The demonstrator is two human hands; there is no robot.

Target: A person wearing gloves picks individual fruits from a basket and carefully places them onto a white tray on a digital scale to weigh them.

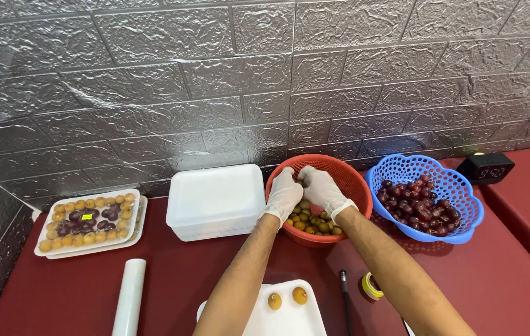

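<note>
From the head camera, both white-gloved hands are reaching into a round orange plastic basket (pixel 346 180) standing on the dark red tabletop (pixel 171 280) against a grey embossed brick-pattern wall (pixel 153 74). The left hand (pixel 283 194) and the right hand (pixel 322 188) are meeting over the small yellow-green fruits (pixel 312 224) lying in the basket's bottom; the fingers of both are curling inward and touching near the far rim, but whether they are pinching a fruit I cannot tell, since the gloves are covering that spot.

Just right of the basket a blue plastic lattice basket (pixel 464 211) is holding dark red grapes (pixel 417 202), and behind it a small black digital clock (pixel 486 168) is sitting. Left of the orange basket a stack of plain white foam trays (pixel 215 199) is standing, and further left a white foam tray packed with yellow and dark fruits (pixel 87 221).

Near the bottom edge, a white foam tray carrying two yellow fruits (pixel 287 311) is being partly cut off, with a white roll (pixel 130 295), a thin black stick (pixel 345 298) and a yellow tape roll (pixel 372 286) lying about it.
</note>
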